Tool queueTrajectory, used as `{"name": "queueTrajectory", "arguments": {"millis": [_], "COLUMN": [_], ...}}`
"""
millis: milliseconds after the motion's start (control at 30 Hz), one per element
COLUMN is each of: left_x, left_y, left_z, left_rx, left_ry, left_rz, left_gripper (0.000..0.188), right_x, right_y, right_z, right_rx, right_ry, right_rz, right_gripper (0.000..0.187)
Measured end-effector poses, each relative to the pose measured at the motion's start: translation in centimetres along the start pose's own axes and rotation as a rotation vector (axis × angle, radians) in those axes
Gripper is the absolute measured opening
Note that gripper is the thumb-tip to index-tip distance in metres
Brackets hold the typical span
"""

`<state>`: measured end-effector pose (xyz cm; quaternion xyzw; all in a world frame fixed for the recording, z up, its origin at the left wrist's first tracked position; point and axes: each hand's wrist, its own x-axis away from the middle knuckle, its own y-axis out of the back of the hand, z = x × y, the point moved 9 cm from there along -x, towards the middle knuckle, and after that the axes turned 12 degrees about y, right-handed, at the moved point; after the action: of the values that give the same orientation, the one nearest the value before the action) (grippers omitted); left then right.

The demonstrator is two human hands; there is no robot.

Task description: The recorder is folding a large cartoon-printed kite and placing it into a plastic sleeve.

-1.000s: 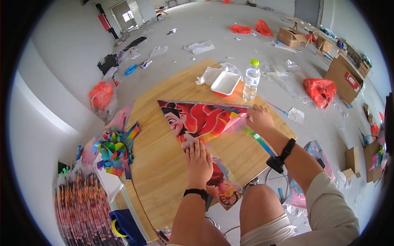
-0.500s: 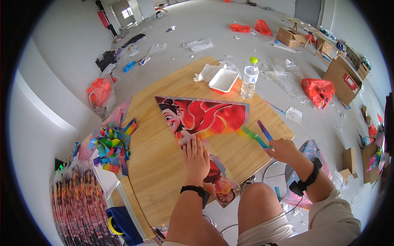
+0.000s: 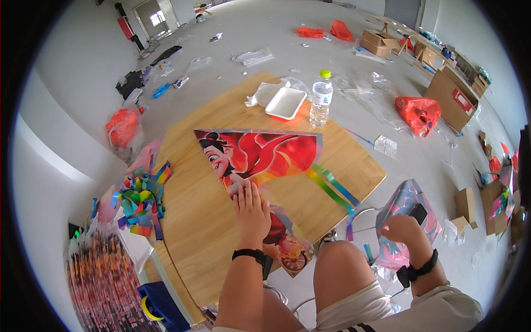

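A triangular printed kite [image 3: 276,155] with a red cartoon figure lies on the wooden table [image 3: 193,243]. My left hand [image 3: 251,213] rests flat on it, fingers stretched out. From the kite's right corner, a rainbow ribbon tail [image 3: 331,191] runs across the tabletop and hangs over its edge. My right hand [image 3: 402,228] is off the table to the right, fingers curled, above another printed kite sheet [image 3: 404,199]. Beside its knuckles is a dark rectangular object [image 3: 418,214]; I cannot tell whether the hand grips it.
A water bottle [image 3: 321,99] and white tray [image 3: 286,103] stand at the table's far side. At left are a heap of rainbow ribbons [image 3: 141,193], a stack of printed sheets [image 3: 105,271] and a blue tape dispenser [image 3: 163,307]. Bags and a carton [image 3: 451,99] lie on the floor.
My right hand has let go of the ribbon tail and moved down and right, off the table. The ribbon now lies across the table edge. My left hand stays on the kite.
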<state>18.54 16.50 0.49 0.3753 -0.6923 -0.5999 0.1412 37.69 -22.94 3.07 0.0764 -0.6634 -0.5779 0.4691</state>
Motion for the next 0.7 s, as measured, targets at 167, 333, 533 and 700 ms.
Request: {"name": "queueTrajectory", "arguments": {"millis": [167,333,533,700], "left_x": [0.0,0.0,-0.1,0.0], "left_y": [-0.1,-0.5,-0.9,-0.8], "left_z": [0.2,0.3,0.2,0.4], "left_rx": [-0.017,-0.042,-0.057,-0.073], "left_ry": [0.001,-0.01,-0.004,-0.001], "left_rz": [-0.005,0.01,0.038,0.041], "left_gripper": [0.07,0.07,0.07,0.069], "right_x": [-2.1,-7.5,-11.0,-10.5], "right_y": [0.8,-4.6,-8.7,-8.0], "right_z": [-1.3,-1.4,-0.1,0.4], "right_rx": [-0.475,-0.949,-1.607,-1.491], "right_ry": [-0.051,0.094,0.217,0.2], "right_rz": [-0.488,-0.619,-0.394,-0.461], "right_gripper": [0.034,0.041,0.022,0.017]}}
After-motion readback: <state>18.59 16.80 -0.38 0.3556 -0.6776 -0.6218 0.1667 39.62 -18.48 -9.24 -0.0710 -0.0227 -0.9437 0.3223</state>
